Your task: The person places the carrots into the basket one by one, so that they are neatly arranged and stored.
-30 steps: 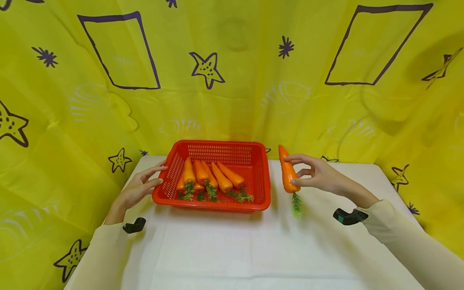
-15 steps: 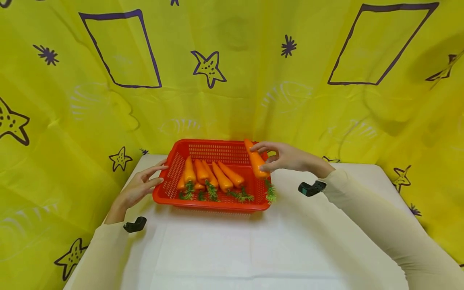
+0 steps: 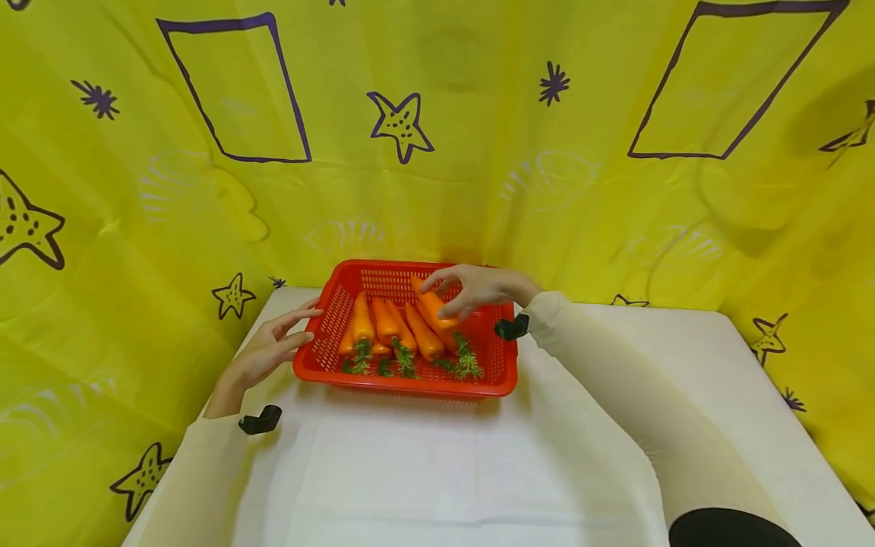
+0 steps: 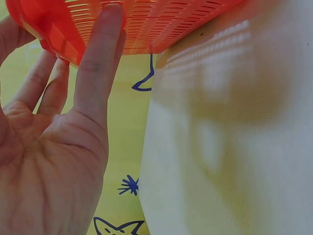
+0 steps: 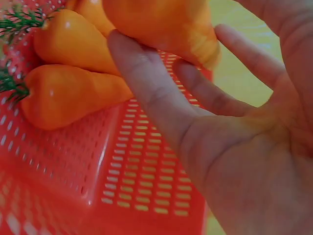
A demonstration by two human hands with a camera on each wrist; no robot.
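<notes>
A red perforated plastic basket (image 3: 403,387) stands on the white table with several orange carrots (image 3: 362,325) inside, their green tops towards me. My right hand (image 3: 473,287) pinches one more carrot (image 3: 437,310) between thumb and fingers over the basket's right half. Seen from the right wrist, that held carrot (image 5: 161,24) is tilted above others (image 5: 63,95) lying in the basket. At the basket's left end is my left hand (image 3: 265,351), its fingertips right at the rim. The left wrist view has one extended finger (image 4: 95,63) against the basket's slotted side.
The white tablecloth (image 3: 390,463) stretches in front of the basket and to both sides. Close behind and on both sides hangs a yellow curtain (image 3: 465,190) printed with starfish. Black wrist-camera mounts (image 3: 513,327) sit on both sleeves.
My right hand has carried the carrot leftwards from beside the basket, across its right rim, to above the carrots inside. The left hand keeps its place at the left rim.
</notes>
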